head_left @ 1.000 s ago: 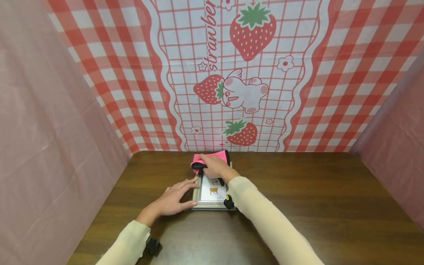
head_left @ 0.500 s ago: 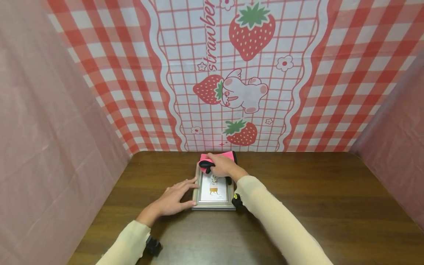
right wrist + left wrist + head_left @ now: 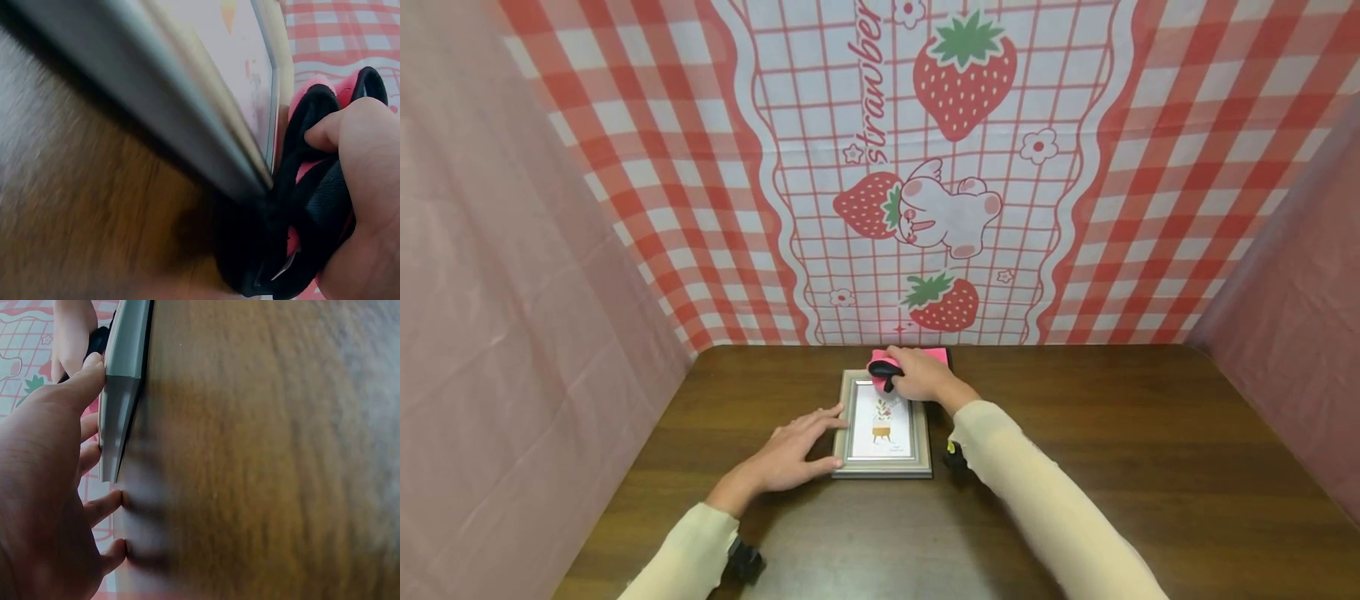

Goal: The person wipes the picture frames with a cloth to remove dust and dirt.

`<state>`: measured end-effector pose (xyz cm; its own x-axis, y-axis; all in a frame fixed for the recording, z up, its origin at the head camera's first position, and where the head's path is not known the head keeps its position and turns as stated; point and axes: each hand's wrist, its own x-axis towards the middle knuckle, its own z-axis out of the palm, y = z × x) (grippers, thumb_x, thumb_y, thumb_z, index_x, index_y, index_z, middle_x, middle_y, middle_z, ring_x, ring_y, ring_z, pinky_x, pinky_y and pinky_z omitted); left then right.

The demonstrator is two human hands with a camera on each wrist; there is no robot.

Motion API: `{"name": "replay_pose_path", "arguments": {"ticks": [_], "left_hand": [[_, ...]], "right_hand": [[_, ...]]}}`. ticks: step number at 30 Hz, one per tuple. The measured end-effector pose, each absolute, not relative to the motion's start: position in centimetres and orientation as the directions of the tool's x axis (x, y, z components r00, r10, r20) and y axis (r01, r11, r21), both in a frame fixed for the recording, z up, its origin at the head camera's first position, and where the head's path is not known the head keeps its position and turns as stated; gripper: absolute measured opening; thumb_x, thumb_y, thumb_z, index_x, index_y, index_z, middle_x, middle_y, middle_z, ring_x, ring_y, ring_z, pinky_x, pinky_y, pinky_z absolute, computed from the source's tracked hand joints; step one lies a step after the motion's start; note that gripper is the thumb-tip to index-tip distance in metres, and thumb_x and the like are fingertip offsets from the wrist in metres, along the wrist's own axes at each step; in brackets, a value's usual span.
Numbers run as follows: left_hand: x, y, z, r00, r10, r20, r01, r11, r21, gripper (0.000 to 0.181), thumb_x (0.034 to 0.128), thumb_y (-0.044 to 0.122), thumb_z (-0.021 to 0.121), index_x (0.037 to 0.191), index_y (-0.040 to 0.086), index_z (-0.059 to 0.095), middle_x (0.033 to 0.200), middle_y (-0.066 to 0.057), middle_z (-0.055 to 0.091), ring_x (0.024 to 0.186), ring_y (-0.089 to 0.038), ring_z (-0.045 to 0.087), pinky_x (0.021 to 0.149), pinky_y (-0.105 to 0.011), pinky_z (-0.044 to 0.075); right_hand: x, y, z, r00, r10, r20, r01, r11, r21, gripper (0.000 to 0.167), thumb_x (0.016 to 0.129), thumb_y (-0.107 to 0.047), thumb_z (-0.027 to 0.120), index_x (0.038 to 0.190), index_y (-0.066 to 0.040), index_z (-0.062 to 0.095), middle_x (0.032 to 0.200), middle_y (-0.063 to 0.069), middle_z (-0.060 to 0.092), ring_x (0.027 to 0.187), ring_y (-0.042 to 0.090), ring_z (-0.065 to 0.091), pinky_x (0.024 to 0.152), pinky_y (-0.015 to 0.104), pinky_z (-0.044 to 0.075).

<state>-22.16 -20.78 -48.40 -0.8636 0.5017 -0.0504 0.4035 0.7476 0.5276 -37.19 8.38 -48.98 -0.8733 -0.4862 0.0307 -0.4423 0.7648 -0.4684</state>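
A silver picture frame (image 3: 883, 467) lies on the wooden table, showing a print of a plant on an orange stand. Along its left edge, my left hand (image 3: 790, 454) rests with fingers spread and fairly straight. The left wrist view shows the thumb (image 3: 87, 378) touching the frame's rim while two fingertips (image 3: 114, 550) reach the table. At the frame's top right corner, my right hand (image 3: 921, 377) grips a bunched pink cloth with black trim (image 3: 886, 369). Close up, that cloth's black edging (image 3: 319, 194) folds around the frame's corner, under curled fingers and thumb.
The brown table (image 3: 1075, 450) ends at a red-and-white strawberry-print curtain (image 3: 955, 208) just behind the frame. Pink cloth walls hang at the left (image 3: 512, 292) and right (image 3: 1300, 333). A black wrist device (image 3: 745, 562) sits below my left cuff.
My right hand has slid the pink cloth rightward along the frame's top edge, uncovering more of the print and the top left corner. My left hand holds its place.
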Motion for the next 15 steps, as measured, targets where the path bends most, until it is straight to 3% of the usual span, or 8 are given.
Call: {"name": "replay_pose_path", "arguments": {"ticks": [6, 15], "left_hand": [[-22.1, -20.8, -48.4, -0.863, 0.503, -0.042, 0.408, 0.743, 0.531, 0.063, 0.1091, 0.052, 0.07, 0.163, 0.022, 0.057, 0.188, -0.005, 0.034, 0.17, -0.05, 0.035, 0.125, -0.089, 0.028], [-22.1, -20.8, -48.5, -0.862, 0.506, -0.036, 0.411, 0.739, 0.534, 0.062, 0.1093, 0.052, 0.07, 0.162, 0.021, 0.057, 0.187, -0.005, 0.034, 0.17, -0.05, 0.035, 0.125, -0.088, 0.029]], "right_hand": [[-38.1, 9.7, -50.3, -0.89, -0.455, 0.029, -0.41, 0.771, -0.487, 0.064, 0.105, -0.027, 0.062, 0.167, -0.014, 0.052, 0.159, 0.018, 0.067, 0.145, 0.04, 0.063, 0.12, 0.065, 0.052], [-37.9, 9.8, -50.3, -0.894, -0.445, 0.055, -0.412, 0.767, -0.492, 0.062, 0.103, -0.024, 0.063, 0.163, -0.011, 0.055, 0.15, 0.02, 0.071, 0.136, 0.04, 0.066, 0.116, 0.065, 0.054]]}}
